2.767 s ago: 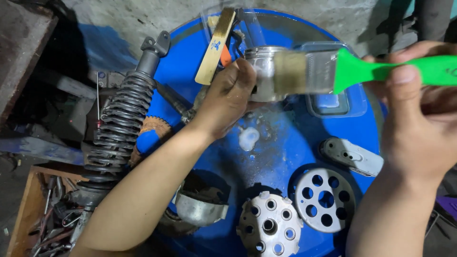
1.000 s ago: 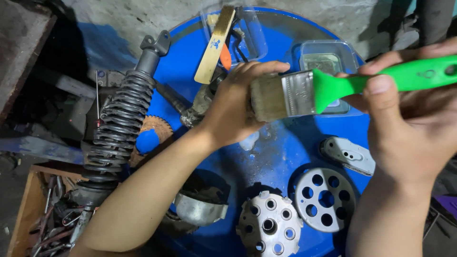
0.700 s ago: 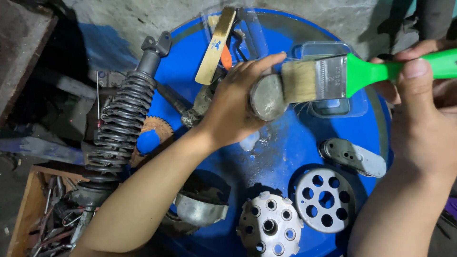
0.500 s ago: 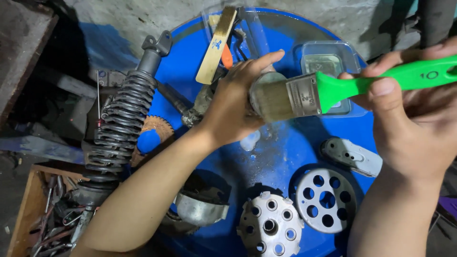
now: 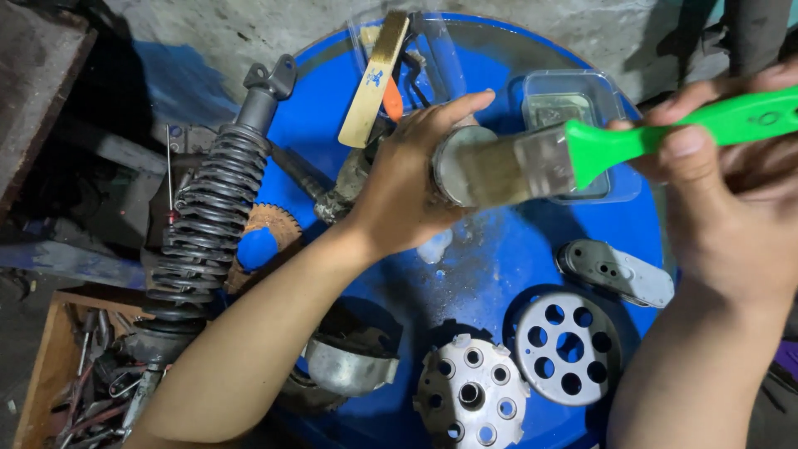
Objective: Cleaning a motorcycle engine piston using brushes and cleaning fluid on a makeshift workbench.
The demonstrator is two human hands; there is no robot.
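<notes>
My left hand [image 5: 407, 187] grips a round grey metal part [image 5: 453, 162] above the blue drum top [image 5: 499, 266]. My right hand [image 5: 731, 208] holds a paintbrush with a green handle [image 5: 706, 125]. Its bristles [image 5: 499, 170] lie across the face of the metal part. The brush's metal ferrule [image 5: 544, 162] is blurred with motion.
On the drum lie two round perforated metal discs [image 5: 569, 345] [image 5: 470, 391], a grey cover piece [image 5: 619, 270], a clear plastic tub [image 5: 573, 104], a yellow flat bar [image 5: 374, 79] and a curved metal shell [image 5: 349, 366]. A coil shock absorber [image 5: 208, 216] leans at left, beside a wooden box of tools [image 5: 75, 382].
The brush has been stroking back and forth over the metal part; since half a second ago its bristles slid left onto the part's face. My left hand stays put.
</notes>
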